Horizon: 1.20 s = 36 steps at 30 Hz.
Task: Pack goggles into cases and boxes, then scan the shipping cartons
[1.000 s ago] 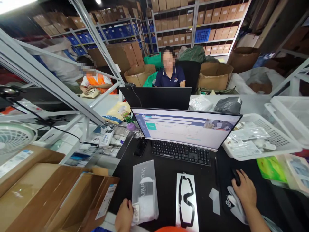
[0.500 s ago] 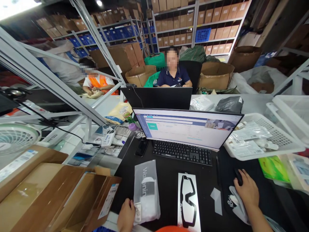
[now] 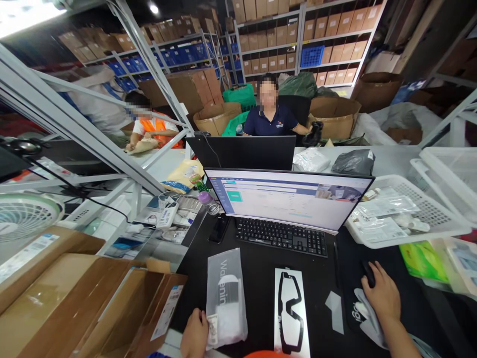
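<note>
My right hand [image 3: 385, 294] rests with its fingers around a black computer mouse [image 3: 368, 274] on the dark mat. A crumpled grey pouch [image 3: 367, 318] lies beside and partly under that wrist. At the desk's front edge, my left hand [image 3: 195, 332] is curled closed beside a frosted zip bag [image 3: 226, 298]. What its fingers hold, if anything, is hidden. A white item and a small label show through or on the bag. Between my hands lies a white card [image 3: 291, 313] with a black glasses-shaped outline, and right of it a small pale paper piece [image 3: 335, 311].
A monitor [image 3: 283, 196] stands behind a black keyboard [image 3: 281, 237]. A phone [image 3: 218, 227] lies at left, near a purple-lidded bottle [image 3: 208, 202]. A white basket [image 3: 410, 214] of packets is at right. Cardboard boxes [image 3: 85, 298] crowd the left. Two people sit across.
Across the desk, the person in navy has raised an arm sideways with a black thing in hand. The person in the orange vest has shifted their hands. My hands stay in place.
</note>
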### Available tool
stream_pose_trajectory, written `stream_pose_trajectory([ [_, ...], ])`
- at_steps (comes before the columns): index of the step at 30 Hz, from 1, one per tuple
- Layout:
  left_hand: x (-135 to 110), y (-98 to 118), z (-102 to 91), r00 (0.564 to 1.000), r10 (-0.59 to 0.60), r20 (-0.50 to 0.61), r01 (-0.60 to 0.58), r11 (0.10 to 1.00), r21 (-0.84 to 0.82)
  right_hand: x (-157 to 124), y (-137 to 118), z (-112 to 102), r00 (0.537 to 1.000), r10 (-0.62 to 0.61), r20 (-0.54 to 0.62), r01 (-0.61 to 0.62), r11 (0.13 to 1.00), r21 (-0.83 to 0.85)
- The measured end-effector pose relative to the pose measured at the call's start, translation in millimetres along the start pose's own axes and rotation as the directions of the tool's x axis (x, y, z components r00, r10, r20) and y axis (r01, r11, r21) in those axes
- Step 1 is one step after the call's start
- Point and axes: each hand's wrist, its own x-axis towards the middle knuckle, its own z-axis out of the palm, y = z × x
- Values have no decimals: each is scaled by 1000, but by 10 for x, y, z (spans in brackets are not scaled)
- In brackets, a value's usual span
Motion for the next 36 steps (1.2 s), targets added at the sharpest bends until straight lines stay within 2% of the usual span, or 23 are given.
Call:
stream_pose_trajectory([
  [9,8,-16,5,1000,-4,19,4,1000,-8,10,-21,-25,999,33,23,-33,999,8],
  [16,19,-4,-18,999,-12,34,12,1000,-11,14,-27,12,991,124,40,-127,989,69],
  [24,-11,23,-43,1000,-14,20,14,1000,-24,8,-16,10,993,108,54,-112,992,59],
  [30,-13,29,-18,1000,-22,10,22,1000,-11,13,-37,-23,998,59,-15,-58,997,45],
  [36,-14,15,24,1000,-24,0,24,1000,-4,6,-40,-45,999,50,-22,-49,998,38],
])
